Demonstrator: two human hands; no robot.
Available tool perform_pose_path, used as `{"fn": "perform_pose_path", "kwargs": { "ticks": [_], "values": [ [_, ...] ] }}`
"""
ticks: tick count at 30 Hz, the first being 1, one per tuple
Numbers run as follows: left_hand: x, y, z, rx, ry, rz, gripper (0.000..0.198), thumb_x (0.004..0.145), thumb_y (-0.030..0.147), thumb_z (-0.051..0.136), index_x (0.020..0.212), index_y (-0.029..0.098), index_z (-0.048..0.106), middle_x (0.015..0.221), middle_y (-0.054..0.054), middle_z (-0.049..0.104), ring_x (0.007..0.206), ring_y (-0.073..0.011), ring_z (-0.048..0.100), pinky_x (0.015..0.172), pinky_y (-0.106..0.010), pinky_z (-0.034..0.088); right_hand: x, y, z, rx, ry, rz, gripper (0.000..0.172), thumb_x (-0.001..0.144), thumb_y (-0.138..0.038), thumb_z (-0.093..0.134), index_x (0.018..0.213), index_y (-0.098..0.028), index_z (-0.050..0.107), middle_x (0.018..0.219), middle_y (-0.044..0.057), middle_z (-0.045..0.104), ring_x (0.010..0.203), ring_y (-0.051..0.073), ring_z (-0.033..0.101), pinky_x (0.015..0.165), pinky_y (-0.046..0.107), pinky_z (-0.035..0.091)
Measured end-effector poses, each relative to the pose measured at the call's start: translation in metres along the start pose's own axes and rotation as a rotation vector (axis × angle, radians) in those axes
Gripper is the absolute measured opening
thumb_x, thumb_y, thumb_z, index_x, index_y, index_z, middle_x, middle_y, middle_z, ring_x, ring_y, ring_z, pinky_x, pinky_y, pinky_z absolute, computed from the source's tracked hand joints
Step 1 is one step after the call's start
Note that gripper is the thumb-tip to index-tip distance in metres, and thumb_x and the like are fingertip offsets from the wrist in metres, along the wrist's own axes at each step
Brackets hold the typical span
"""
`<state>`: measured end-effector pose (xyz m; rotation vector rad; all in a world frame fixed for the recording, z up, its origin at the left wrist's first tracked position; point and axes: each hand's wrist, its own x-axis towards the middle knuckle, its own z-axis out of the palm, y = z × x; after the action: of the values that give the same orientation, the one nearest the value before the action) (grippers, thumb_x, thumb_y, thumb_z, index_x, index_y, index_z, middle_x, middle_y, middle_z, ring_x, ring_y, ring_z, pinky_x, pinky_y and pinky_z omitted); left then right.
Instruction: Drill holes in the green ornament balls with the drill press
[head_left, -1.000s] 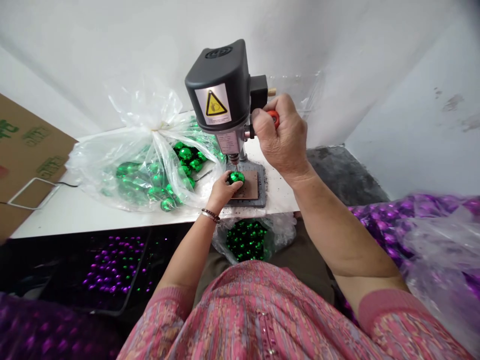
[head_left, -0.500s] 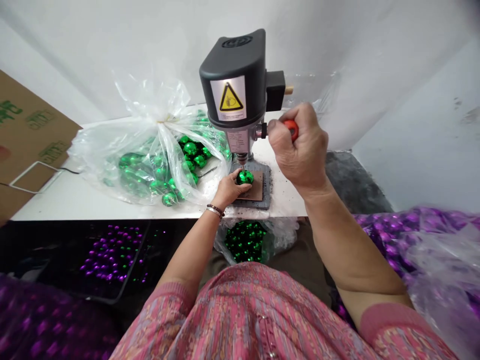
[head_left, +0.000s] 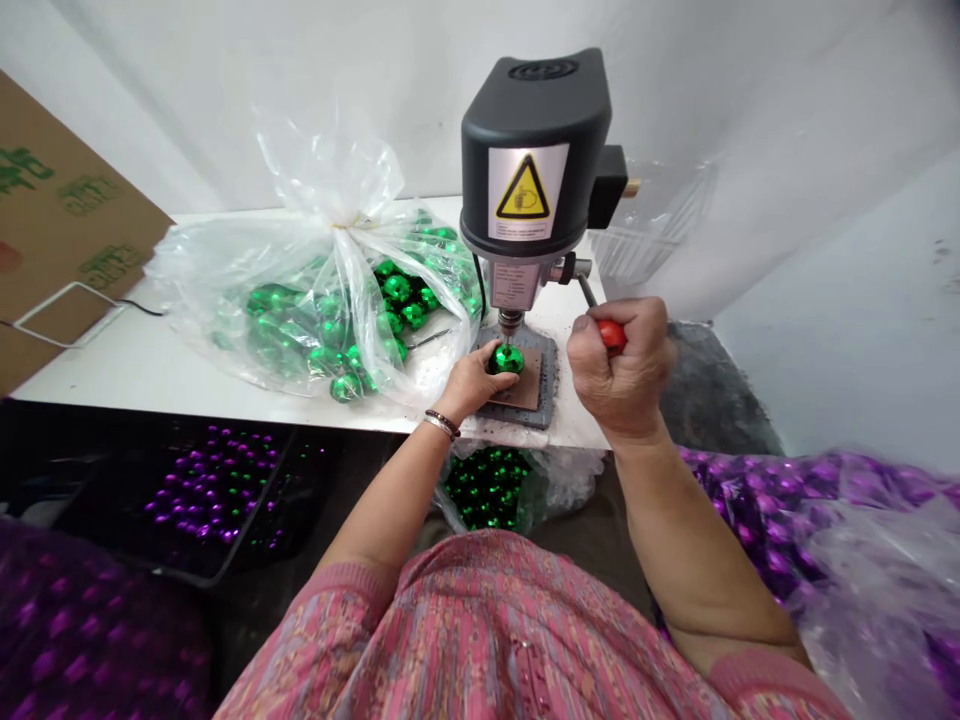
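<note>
Curled around a shiny green bauble [head_left: 507,359], the left hand [head_left: 472,385] steadies it on the brown pad [head_left: 527,392] under the bench drill's bit [head_left: 508,335]; the right hand [head_left: 622,370] grips the red lever knob [head_left: 612,336]. Gentle, even lever pressure looks best.

Left hand [head_left: 474,384] rests palm-down, cupped; right hand [head_left: 621,370] curls, apparently into a fist.

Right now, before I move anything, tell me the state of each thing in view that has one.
Left hand: cupped over the bauble.
Green bauble: held on the brown pad, drill bit at its top.
Bench drill press: feed lever angled down.
Right hand: closed on the lever knob.
Red lever knob: mostly covered by fingers.
Clear plastic bag: gathered at the neck, holding green baubles.
Black tray: filled with purple and green baubles.
</note>
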<state>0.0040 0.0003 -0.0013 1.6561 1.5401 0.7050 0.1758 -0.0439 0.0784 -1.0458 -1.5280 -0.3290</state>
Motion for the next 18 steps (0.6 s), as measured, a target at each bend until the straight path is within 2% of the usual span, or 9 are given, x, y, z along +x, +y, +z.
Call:
{"fn": "perform_pose_path", "kwargs": {
  "ticks": [5, 14, 18],
  "values": [
    [0.0, -0.004, 0.0, -0.019, -0.028, 0.045, 0.076, 0.072, 0.031, 0.079, 0.143, 0.018, 0.055, 0.1, -0.003, 0.074, 0.091, -0.019, 0.066, 0.084, -0.027, 0.051, -0.009, 0.003, 0.003, -0.065, 0.037, -0.041, 0.004, 0.088, -0.023, 0.051, 0.091, -0.022, 0.053, 0.074, -0.002, 0.058, 0.065, 0.01, 0.056, 0.063, 0.024, 0.046],
    [-0.004, -0.001, -0.003, 0.03, -0.022, 0.041, 0.076, 0.074, 0.031, 0.078, 0.144, 0.017, 0.054, 0.117, -0.007, 0.072, 0.104, -0.0213, 0.066, 0.093, -0.029, 0.049, -0.025, 0.004, 0.012, -0.037, 0.123, -0.018, 0.009, 0.09, -0.027, 0.052, 0.088, -0.02, 0.056, 0.073, 0.0, 0.059, 0.063, 0.011, 0.057, 0.06, 0.024, 0.047],
    [-0.003, -0.001, -0.003, 0.036, -0.031, 0.04, 0.076, 0.074, 0.031, 0.077, 0.145, 0.017, 0.053, 0.119, -0.007, 0.072, 0.105, -0.0216, 0.066, 0.094, -0.029, 0.049, -0.015, -0.001, 0.013, -0.023, 0.15, 0.018, 0.014, 0.092, -0.032, 0.049, 0.087, -0.02, 0.054, 0.07, 0.0, 0.056, 0.061, 0.01, 0.055, 0.058, 0.025, 0.046]
  ]
}}
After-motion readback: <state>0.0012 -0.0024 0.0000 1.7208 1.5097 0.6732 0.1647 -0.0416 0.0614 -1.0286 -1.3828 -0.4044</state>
